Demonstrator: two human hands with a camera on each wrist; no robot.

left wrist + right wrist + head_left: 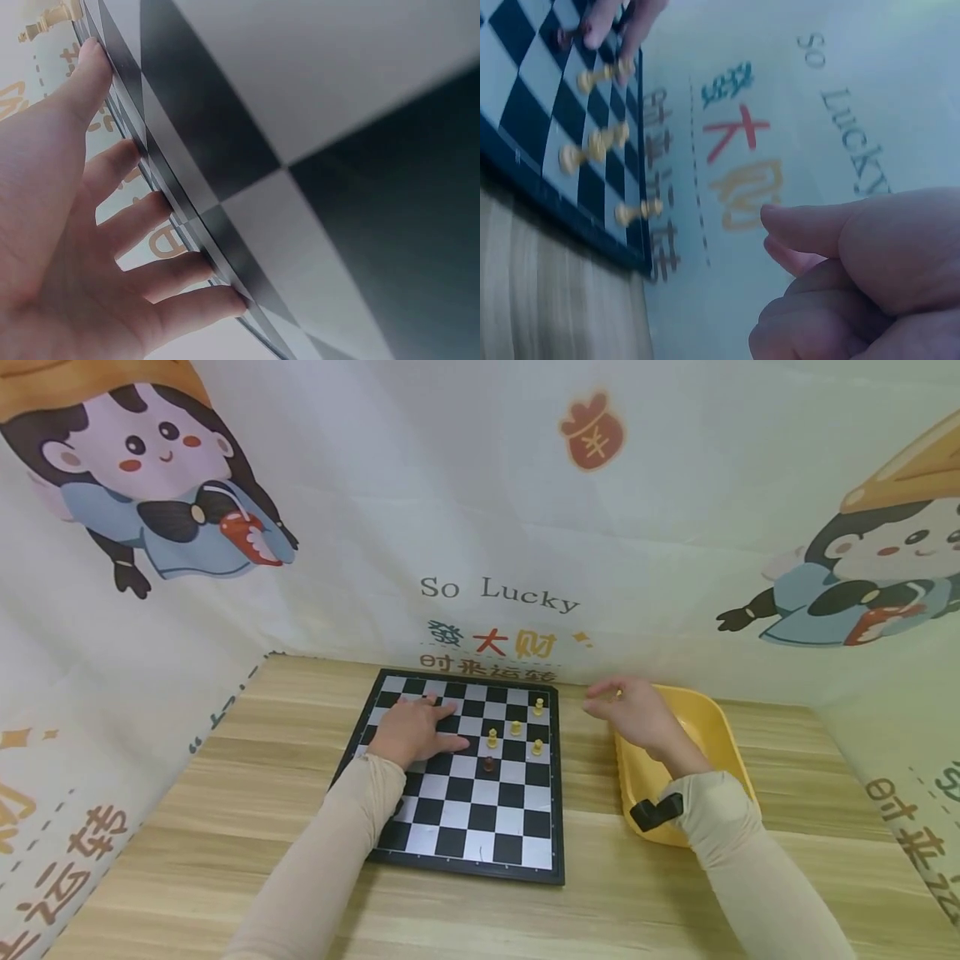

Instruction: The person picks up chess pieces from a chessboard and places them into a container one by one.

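My left hand (408, 731) spreads over the left part of a black and white chessboard (467, 856), its fingertips right at the squares. Nothing is in its grasp in the left wrist view. Right of its thumb stand a dark red chess piece (489, 764) and a cream chess piece (492, 738). Other cream pieces (537, 747) (516, 727) (538, 707) occupy the board's right side. My right hand (637, 714) hovers over the left rim of a yellow tray (731, 752), fingers curled in. A small yellow spot shows between its fingers; I cannot tell whether that is a held piece.
Both the board and the tray lie on a wood-grain table (247, 777). A printed white curtain (360, 527) closes off the back and sides, close behind the board's far edge. Bare tabletop runs between board and tray.
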